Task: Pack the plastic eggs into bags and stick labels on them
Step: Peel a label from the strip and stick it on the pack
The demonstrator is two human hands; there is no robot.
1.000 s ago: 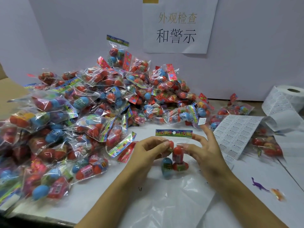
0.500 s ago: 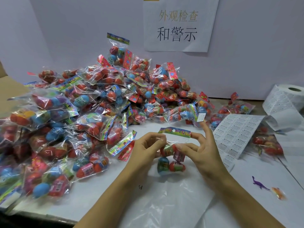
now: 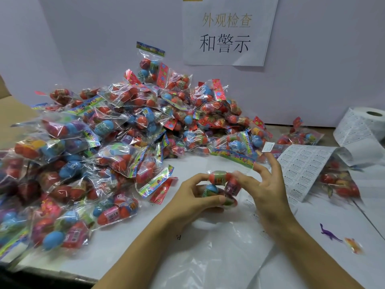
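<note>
Head view: one bag (image 3: pixel 224 184) of eggs is held over the middle of the desk (image 3: pixel 129 238), near its front edge. It is gripped from the left by the left hand (image 3: pixel 193 197), thumb and fingers closed around the lower eggs. The right hand (image 3: pixel 264 184) is pressed to the bag's right side with thumb and forefinger, the other fingers spread; a small white label (image 3: pixel 267 147) seems to be stuck to a raised fingertip (blur makes this uncertain). The bag's printed header (image 3: pixel 233 156) is seen above the eggs, so this bag is judged filled and closed but not yet labelled. A large pile (image 3: pixel 116 142) of finished bags is heaped along the left and back of the desk. Label sheets (image 3: pixel 302 170) and a roll (image 3: pixel 362 126) lie at the right edge, with a few more bags (image 3: pixel 339 182) beside them. No loose eggs are visible, so how much remains cannot be told.
</note>
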